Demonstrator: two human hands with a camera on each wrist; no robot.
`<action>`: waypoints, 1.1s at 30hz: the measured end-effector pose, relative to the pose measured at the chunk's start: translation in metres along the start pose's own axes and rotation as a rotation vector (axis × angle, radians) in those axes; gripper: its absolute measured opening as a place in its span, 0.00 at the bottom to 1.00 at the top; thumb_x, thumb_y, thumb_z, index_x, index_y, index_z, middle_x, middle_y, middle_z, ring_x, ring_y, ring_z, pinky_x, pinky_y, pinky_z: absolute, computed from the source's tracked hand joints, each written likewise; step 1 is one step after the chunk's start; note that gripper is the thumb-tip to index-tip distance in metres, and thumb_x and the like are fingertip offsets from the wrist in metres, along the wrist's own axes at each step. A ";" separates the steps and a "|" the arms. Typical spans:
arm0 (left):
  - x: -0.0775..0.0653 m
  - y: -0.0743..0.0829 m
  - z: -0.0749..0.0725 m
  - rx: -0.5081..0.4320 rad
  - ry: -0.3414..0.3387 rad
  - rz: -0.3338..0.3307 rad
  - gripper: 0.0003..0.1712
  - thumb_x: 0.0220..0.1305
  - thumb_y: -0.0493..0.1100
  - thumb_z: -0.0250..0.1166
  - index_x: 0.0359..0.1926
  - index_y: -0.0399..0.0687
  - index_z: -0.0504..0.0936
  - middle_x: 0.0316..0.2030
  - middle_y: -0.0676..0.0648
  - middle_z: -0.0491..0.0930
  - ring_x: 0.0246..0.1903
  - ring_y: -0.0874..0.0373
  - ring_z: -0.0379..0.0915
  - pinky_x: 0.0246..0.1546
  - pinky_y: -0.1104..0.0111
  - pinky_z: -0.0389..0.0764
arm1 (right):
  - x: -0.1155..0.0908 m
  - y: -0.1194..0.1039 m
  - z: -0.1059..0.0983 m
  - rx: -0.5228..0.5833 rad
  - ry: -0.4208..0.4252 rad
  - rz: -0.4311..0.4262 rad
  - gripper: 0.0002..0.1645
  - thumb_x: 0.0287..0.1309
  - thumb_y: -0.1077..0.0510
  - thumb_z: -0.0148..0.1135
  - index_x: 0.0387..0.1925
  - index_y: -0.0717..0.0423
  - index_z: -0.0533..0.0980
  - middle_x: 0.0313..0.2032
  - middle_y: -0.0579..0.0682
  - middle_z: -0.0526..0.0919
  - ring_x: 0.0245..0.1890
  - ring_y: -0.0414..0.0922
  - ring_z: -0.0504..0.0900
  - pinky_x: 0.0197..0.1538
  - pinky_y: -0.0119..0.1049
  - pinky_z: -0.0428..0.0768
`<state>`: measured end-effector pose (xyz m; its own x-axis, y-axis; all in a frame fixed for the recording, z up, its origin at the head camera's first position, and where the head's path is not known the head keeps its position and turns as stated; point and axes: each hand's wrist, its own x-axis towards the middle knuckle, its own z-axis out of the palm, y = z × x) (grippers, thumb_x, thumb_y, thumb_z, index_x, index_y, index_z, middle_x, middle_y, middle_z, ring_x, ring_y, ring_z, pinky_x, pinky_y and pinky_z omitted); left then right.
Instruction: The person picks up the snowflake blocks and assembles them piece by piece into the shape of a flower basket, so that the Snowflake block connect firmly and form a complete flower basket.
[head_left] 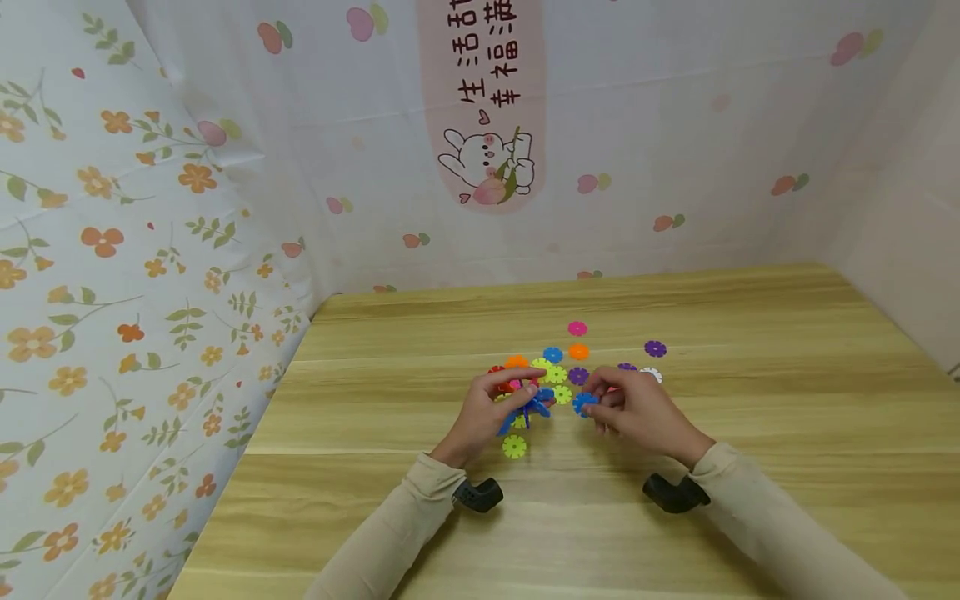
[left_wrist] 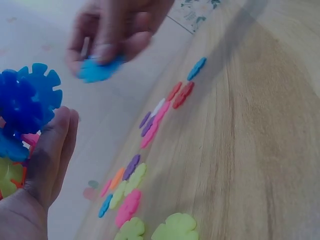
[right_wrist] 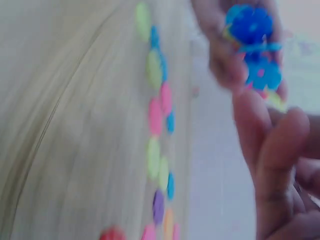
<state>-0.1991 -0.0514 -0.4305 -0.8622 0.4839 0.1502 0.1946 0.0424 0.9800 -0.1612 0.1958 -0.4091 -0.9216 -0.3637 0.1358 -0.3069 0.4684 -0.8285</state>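
Note:
My left hand [head_left: 474, 410] holds a joined cluster of snowflake discs [head_left: 534, 405], with the thumb lying along it. Mostly blue pieces show in the cluster, and the left wrist view adds yellow-green and pink ones low down. To its right, my right hand [head_left: 641, 410] pinches a single blue snowflake disc [left_wrist: 100, 71] between thumb and fingers. A short gap separates this disc from the cluster. In the right wrist view the cluster [right_wrist: 252, 27] appears just beyond my right fingertips, while the pinched disc is hidden there.
Loose discs lie on the wooden table around and behind my hands: a yellow-green one [head_left: 513, 447] near the front, an orange one [head_left: 578, 352], a pink one [head_left: 577, 328] and a purple one [head_left: 655, 348] farther back. A patterned cloth [head_left: 637, 183] hangs behind the table.

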 end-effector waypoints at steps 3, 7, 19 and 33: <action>0.000 0.000 0.002 -0.006 0.001 0.002 0.18 0.73 0.42 0.60 0.59 0.42 0.82 0.60 0.37 0.79 0.57 0.57 0.73 0.58 0.66 0.77 | 0.006 -0.008 0.007 0.080 0.090 0.015 0.07 0.63 0.65 0.65 0.41 0.64 0.78 0.23 0.54 0.84 0.19 0.49 0.84 0.24 0.37 0.83; 0.001 -0.001 0.004 0.013 -0.005 0.016 0.17 0.72 0.42 0.61 0.58 0.42 0.82 0.56 0.37 0.80 0.49 0.61 0.74 0.48 0.71 0.79 | 0.011 -0.014 0.014 0.173 0.156 0.015 0.10 0.63 0.66 0.65 0.44 0.68 0.77 0.27 0.61 0.84 0.20 0.50 0.86 0.25 0.39 0.84; 0.002 -0.003 0.009 0.064 -0.014 0.035 0.16 0.72 0.41 0.61 0.57 0.45 0.83 0.56 0.40 0.81 0.48 0.60 0.73 0.51 0.65 0.79 | 0.012 -0.020 0.021 0.106 0.204 0.006 0.07 0.59 0.68 0.68 0.39 0.66 0.80 0.23 0.62 0.84 0.17 0.50 0.82 0.20 0.35 0.80; 0.002 -0.001 0.019 0.132 0.045 0.015 0.15 0.70 0.41 0.63 0.55 0.46 0.84 0.54 0.42 0.81 0.47 0.59 0.71 0.50 0.64 0.76 | 0.013 -0.021 0.033 0.216 0.271 0.033 0.08 0.56 0.72 0.68 0.34 0.72 0.76 0.22 0.65 0.82 0.13 0.37 0.79 0.22 0.33 0.82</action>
<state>-0.1919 -0.0344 -0.4339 -0.8783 0.4455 0.1734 0.2647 0.1512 0.9524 -0.1591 0.1546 -0.4078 -0.9687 -0.1103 0.2222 -0.2450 0.2844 -0.9269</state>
